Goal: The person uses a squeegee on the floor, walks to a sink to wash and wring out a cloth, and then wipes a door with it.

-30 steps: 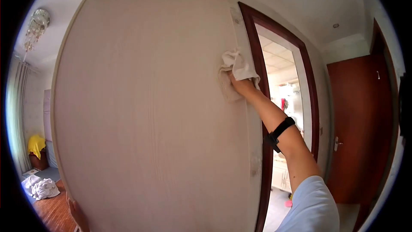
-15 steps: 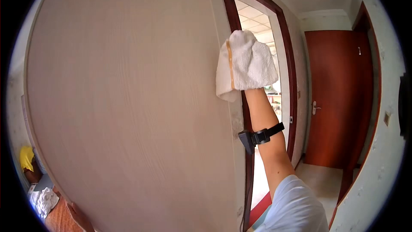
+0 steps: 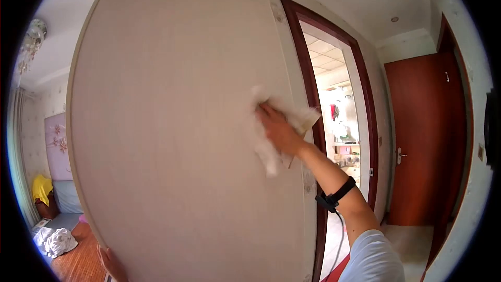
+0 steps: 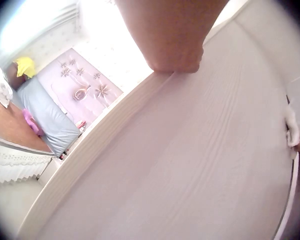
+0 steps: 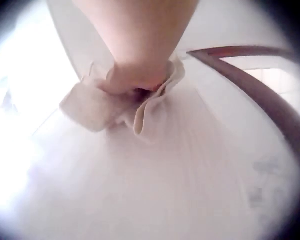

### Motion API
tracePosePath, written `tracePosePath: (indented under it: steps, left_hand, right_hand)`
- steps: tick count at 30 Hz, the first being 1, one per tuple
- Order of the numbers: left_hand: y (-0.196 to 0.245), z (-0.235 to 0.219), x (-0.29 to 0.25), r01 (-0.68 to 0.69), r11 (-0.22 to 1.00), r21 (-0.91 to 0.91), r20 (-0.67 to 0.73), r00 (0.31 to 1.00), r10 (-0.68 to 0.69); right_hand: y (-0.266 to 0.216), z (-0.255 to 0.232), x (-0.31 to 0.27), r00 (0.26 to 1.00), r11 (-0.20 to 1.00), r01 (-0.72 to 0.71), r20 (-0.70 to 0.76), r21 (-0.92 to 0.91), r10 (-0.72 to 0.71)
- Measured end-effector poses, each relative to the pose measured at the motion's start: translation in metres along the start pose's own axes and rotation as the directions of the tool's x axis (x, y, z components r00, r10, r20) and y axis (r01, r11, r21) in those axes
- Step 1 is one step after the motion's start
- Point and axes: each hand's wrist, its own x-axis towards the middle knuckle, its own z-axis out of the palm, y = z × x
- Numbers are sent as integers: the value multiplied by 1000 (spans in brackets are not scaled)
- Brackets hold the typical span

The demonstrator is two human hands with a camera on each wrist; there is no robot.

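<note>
A wide, pale wood-grain panel (image 3: 177, 125) fills the middle of the head view. My right hand (image 3: 279, 130) holds a white cloth (image 3: 266, 154) against its upper right part; both are blurred. In the right wrist view the cloth (image 5: 92, 107) is bunched around the right hand (image 5: 140, 75), fingertips hidden. Low on the panel's left edge rests my left hand (image 3: 112, 263), partly cut off by the frame. In the left wrist view the left hand (image 4: 175, 55) lies at the panel's edge (image 4: 105, 125), its fingers mostly hidden.
A dark red door frame (image 3: 308, 73) stands just right of the panel, with a lit room beyond. Farther right is a brown door (image 3: 425, 141). At the left are a white cloth pile (image 3: 56, 242), a yellow cloth (image 3: 43, 188) and a grey-blue seat (image 3: 68, 196).
The right hand first swung the cloth off the panel toward the doorway, then brought it back onto the panel, lower than at first. The left hand remains at the left edge.
</note>
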Motion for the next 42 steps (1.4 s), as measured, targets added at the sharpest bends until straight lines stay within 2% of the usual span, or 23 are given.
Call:
tracePosePath:
  steps: [2, 3, 6, 9, 10, 12, 13, 15, 16, 17, 18, 20, 23, 24, 26, 28, 31, 32, 33, 35, 38, 39, 42]
  left_hand:
    - [-1, 0, 1, -20, 999, 27, -1, 1000, 20]
    - [-2, -1, 0, -30, 998, 48, -2, 1000, 30]
    - [-22, 2, 1, 65, 996, 56, -87, 994, -60]
    - [-9, -9, -1, 327, 888, 323, 28, 935, -355]
    - [-9, -10, -2, 302, 892, 337, -4, 947, -320]
    - [-14, -7, -5, 265, 896, 356, -76, 964, -255]
    - [-15, -8, -6, 296, 882, 366, -75, 954, -290]
    - [-22, -6, -10, 379, 839, 391, -115, 924, -364]
    - [-21, -8, -8, 419, 814, 402, -142, 907, -397]
    - [-8, -9, -9, 380, 874, 302, -99, 925, -367]
    - [-13, -9, -10, 405, 847, 344, -134, 914, -383]
    - [-37, -15, -21, 441, 781, 442, -156, 895, -417]
    - [-46, -14, -18, 360, 792, 494, -173, 933, -316]
    - [-45, -14, -21, 350, 786, 509, -191, 937, -294]
    - [-54, -12, -22, 256, 776, 576, -147, 967, -210]
    - [-70, -20, -32, 119, 700, 704, -70, 993, -98]
    - [-102, -19, -38, 140, 711, 689, -134, 989, -66]
    - [-101, -19, -38, 131, 753, 645, -138, 989, -54]
    - [-96, -17, -38, 123, 793, 597, -136, 989, -51]
    - [-82, -18, -32, 158, 817, 554, -122, 987, -107]
    - [-41, -5, -19, 275, 824, 496, -150, 962, -230]
    - [-35, -4, -15, 293, 855, 428, -183, 955, -235]
    - [-40, -6, -9, 295, 915, 276, -228, 945, -235]
  right_hand:
    - [26, 49, -11, 1000, 905, -11, 15, 426, 5]
    - [23, 41, -4, 990, 860, -139, 95, 491, 106]
    - [46, 48, 48, 973, 881, -157, -84, 447, 216]
    - [99, 36, 121, 965, 922, -147, -153, 359, 213]
    - [112, 34, 142, 968, 933, -112, -176, 341, 180]
    - [132, 9, 184, 996, 996, 28, -87, -83, -36]
    - [145, 4, 204, 983, 1000, 0, -183, 30, 6]
    - [160, -19, 252, 943, 945, -222, -193, 242, 271]
    - [165, -34, 279, 882, 853, -414, -92, 317, 462]
    - [184, -35, 314, 879, 856, -439, -64, 273, 472]
    - [202, -36, 348, 876, 858, -461, -36, 228, 480]
    - [167, -31, 397, 918, 904, -395, 31, 163, 395]
    - [71, -21, 442, 996, 994, -58, 78, 91, 51]
    - [23, -27, 423, 996, 997, -80, 49, -4, 80]
    - [-1, -20, 395, 970, 995, 88, -224, -57, -99]
    - [39, -26, 408, 997, 995, 51, -54, 81, -47]
    - [131, -39, 385, 991, 914, -135, 43, 384, 129]
    - [168, -30, 379, 969, 971, -119, -188, 208, 159]
    - [175, -38, 358, 928, 952, -292, -212, 95, 306]
    - [215, -27, 344, 913, 913, -335, -320, -232, 253]
    - [188, -39, 295, 931, 947, -321, -184, -5, 315]
    - [193, -27, 287, 901, 969, -246, -368, -2, 228]
    - [187, -2, 251, 788, 968, -239, -597, -71, 151]
